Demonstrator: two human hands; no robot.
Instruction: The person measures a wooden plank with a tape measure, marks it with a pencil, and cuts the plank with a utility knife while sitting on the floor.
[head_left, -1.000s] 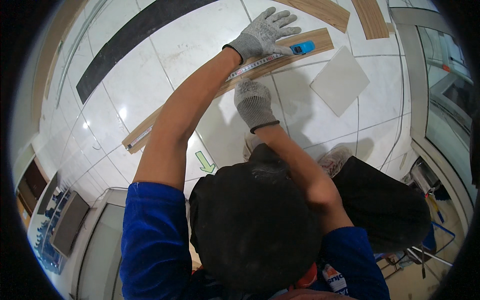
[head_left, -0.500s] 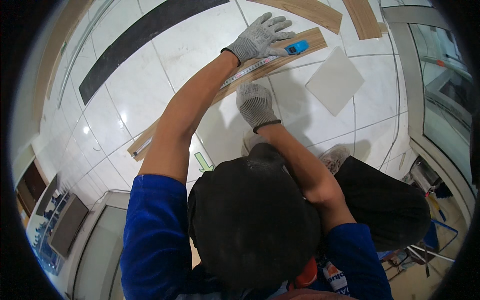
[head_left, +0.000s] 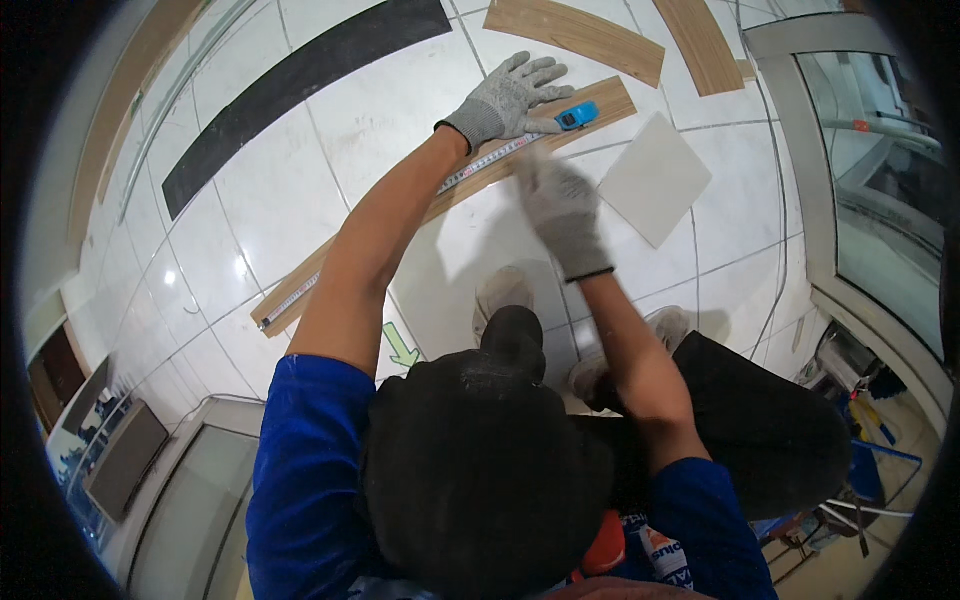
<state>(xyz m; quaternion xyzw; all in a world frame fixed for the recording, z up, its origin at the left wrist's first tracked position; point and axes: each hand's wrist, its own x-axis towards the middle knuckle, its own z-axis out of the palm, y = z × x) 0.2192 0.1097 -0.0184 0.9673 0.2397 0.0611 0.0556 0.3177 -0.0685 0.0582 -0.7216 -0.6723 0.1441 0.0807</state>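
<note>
A long wood-grain plank (head_left: pixel 612 102) lies slantwise on the tiled floor. Along it runs the drawn-out blade of a tape measure (head_left: pixel 577 116), whose blue case rests near the plank's far right end. My left hand (head_left: pixel 508 98), in a grey knit glove, lies with fingers spread at the plank's far edge, its thumb reaching toward the blue case. My right hand (head_left: pixel 565 208), gloved alike, is over the plank's near edge beside the blade. Its fingers are smeared by motion, so whether they hold anything does not show. My left forearm hides part of the plank and blade.
A loose square tile (head_left: pixel 655 180) lies right of my right hand. Beyond are a dark curved-looking strip (head_left: pixel 300 85) and two wood-grain planks (head_left: pixel 575 35) (head_left: pixel 700 45). A green arrow sticker (head_left: pixel 401 345) marks the floor. A glass-paned frame (head_left: pixel 815 170) stands at right.
My right hand has moved right and forward to the blade, and now blurs. My left hand stays by the blue case. The whole view has shifted slightly.
</note>
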